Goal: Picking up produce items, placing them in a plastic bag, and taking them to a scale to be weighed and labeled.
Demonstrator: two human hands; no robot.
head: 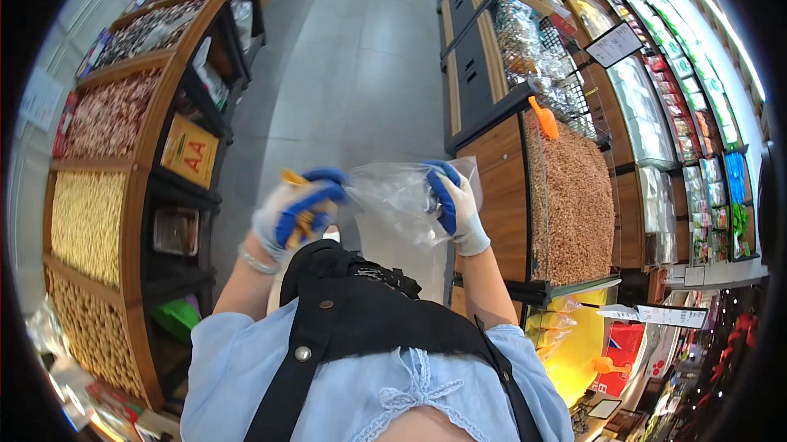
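A clear plastic bag (399,196) is stretched between my two hands, above the aisle floor and in front of my black apron. My right hand (452,202), in a white glove with blue-coated palm and fingers, grips the bag's right part. My left hand (307,205), gloved the same way, has its fingers curled at the bag's left end. Something yellow-orange (301,227) shows in and around the left hand; blur hides what it is. A bin of reddish-brown peanuts or beans (572,208) stands to the right, with an orange scoop (544,117) at its far end.
On the left, a wooden display rack (126,214) holds bins of nuts and dried goods, with a yellow carton (189,150) on its lower shelf. Grey aisle floor (356,60) runs ahead. To the right are a wire basket (569,82) of wrapped goods, price signs (613,44) and packet shelves.
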